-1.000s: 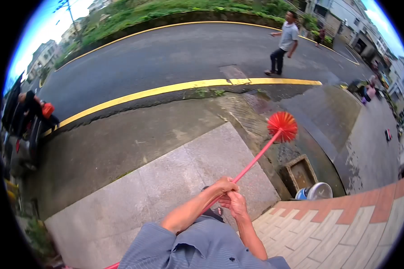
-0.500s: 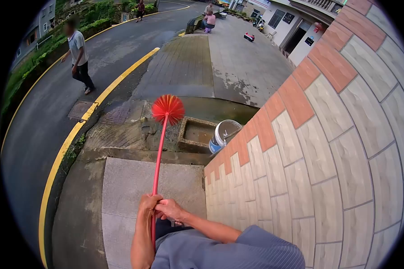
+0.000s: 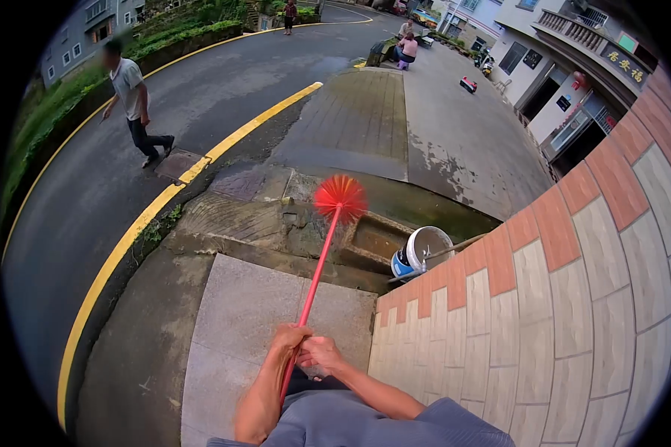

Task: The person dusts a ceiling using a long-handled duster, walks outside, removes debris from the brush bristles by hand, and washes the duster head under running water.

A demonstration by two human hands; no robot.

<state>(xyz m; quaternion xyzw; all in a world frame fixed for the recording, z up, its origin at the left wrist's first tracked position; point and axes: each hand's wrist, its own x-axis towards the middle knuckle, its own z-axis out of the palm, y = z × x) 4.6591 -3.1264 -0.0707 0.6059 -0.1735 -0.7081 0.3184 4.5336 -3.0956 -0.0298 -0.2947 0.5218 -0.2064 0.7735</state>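
Note:
A long red pole (image 3: 319,276) slants up from my body and ends in a round red bristle brush (image 3: 340,199). My left hand (image 3: 289,337) is wrapped around the pole low down, in front of my waist. Just to its right, my right hand (image 3: 319,353) is closed at the pole, touching the left one. The brush head is off to the upper right of my hands, in front of the stone basin (image 3: 358,252) from this view.
A white bucket (image 3: 430,244) stands beside the basin. The tiled wall (image 3: 529,320) rises close on my right. A person (image 3: 132,100) walks on the road at left, past a yellow kerb line (image 3: 119,257). More people are farther up the road.
My view has swung right, bringing the tiled wall and houses in. Both hands still grip the pole. The person on the road has walked on and is now at the left.

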